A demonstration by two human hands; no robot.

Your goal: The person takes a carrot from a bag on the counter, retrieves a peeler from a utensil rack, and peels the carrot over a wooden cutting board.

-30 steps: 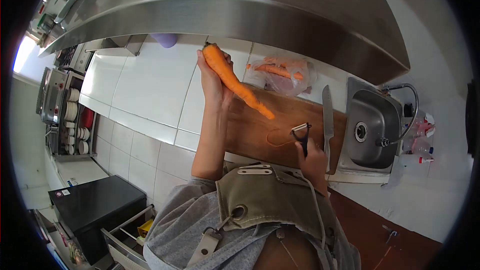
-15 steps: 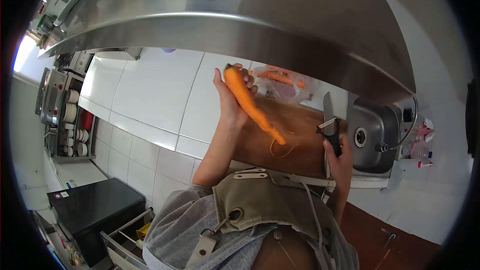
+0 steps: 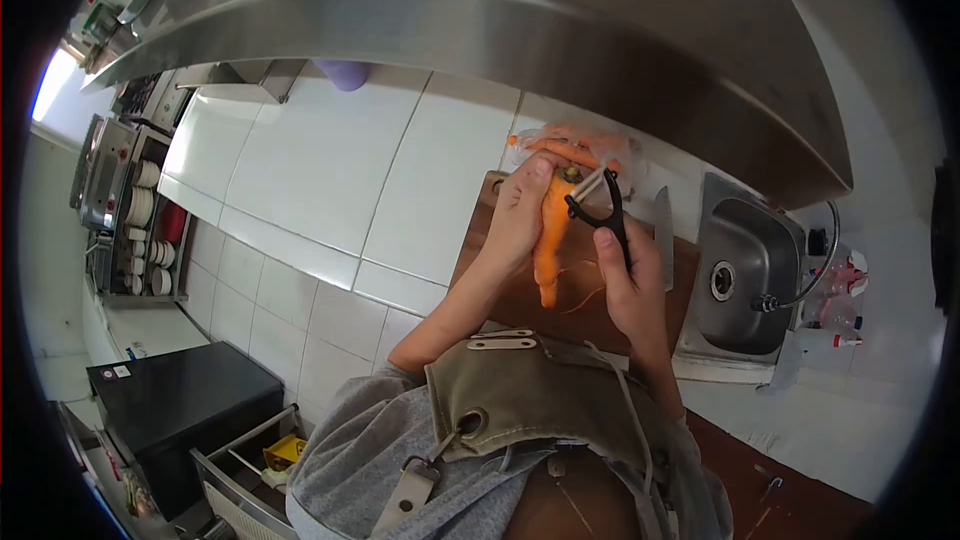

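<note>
My left hand (image 3: 522, 208) is closed around the upper part of an orange carrot (image 3: 556, 225), whose green-brown top faces away from me and whose thin tip points toward me. In my right hand (image 3: 632, 275) is a black-handled peeler (image 3: 613, 215), its blade touching or very near the carrot's top end. Below both hands lies a brown wooden cutting board (image 3: 480, 240), with thin orange peel strips (image 3: 582, 285) on it. A knife (image 3: 664, 230) rests at the board's right side, partly behind my right hand.
Behind the board sits a clear plastic bag of carrots (image 3: 570, 148). To the right is a metal sink (image 3: 745, 280) with a faucet, and plastic bottles (image 3: 842, 315) beyond it. A steel shelf (image 3: 480, 15) overhangs the counter. A purple object (image 3: 343, 73) stands at the back.
The carrot has turned more upright and shifted right in my left hand. My right hand has raised the peeler up and left to the carrot's top, away from the knife.
</note>
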